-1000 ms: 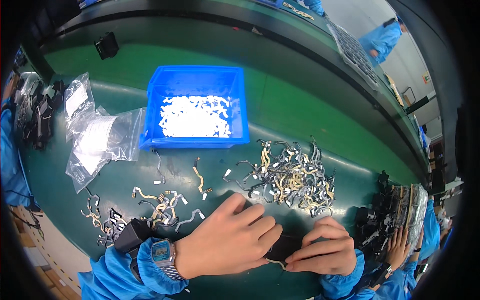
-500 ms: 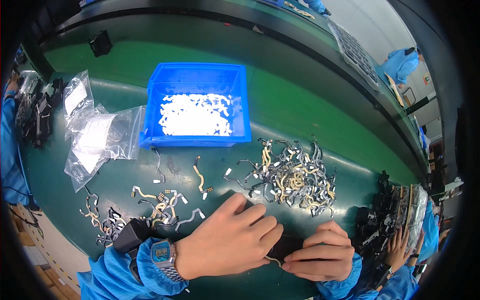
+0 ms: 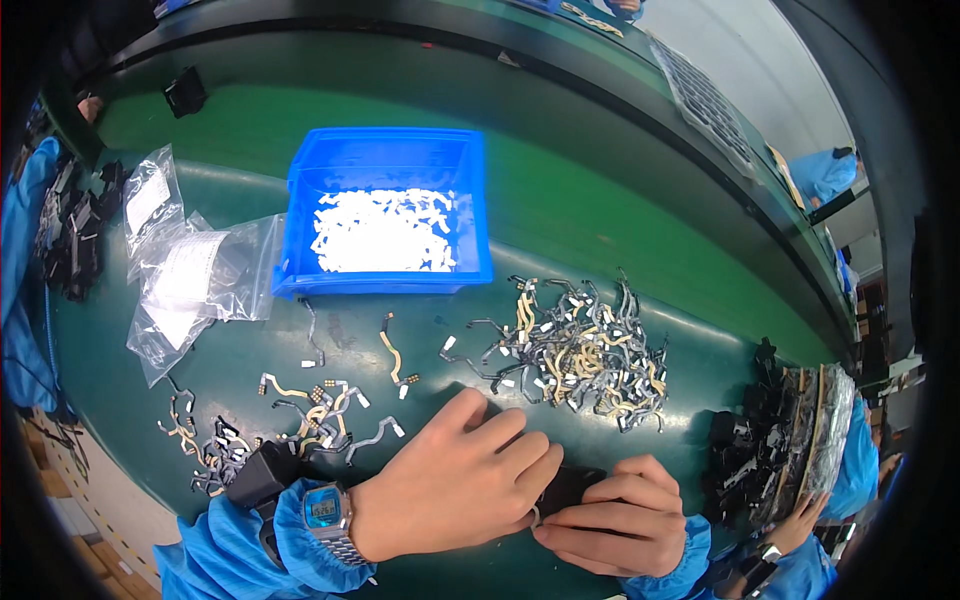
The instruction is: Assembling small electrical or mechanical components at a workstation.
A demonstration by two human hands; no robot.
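Observation:
Close together at the near edge of the bench are my left hand (image 3: 465,480) and my right hand (image 3: 625,515). A dark black part (image 3: 572,487) shows between them, mostly covered by my fingers. My left hand is curled over its left end. With thumb and fingertips, my right hand pinches a short pale flex cable (image 3: 536,517) at the part's near side; its far end is hidden. Beyond my hands lies a heap of grey and tan flex cables (image 3: 590,355) with white tabs. A smaller group of such cables (image 3: 325,415) lies left of my wrist.
A blue bin (image 3: 385,285) of small white pieces stands ahead, beside clear plastic bags (image 3: 205,275) with paper labels. Black plastic parts (image 3: 745,440) and wrapped trays (image 3: 815,435) crowd the right, near another person's hand (image 3: 800,525). More black parts (image 3: 75,240) lie left.
My right hand has moved left, closer to my left hand, and less of the pale cable shows between them. At the right, the other person's hands have shifted down.

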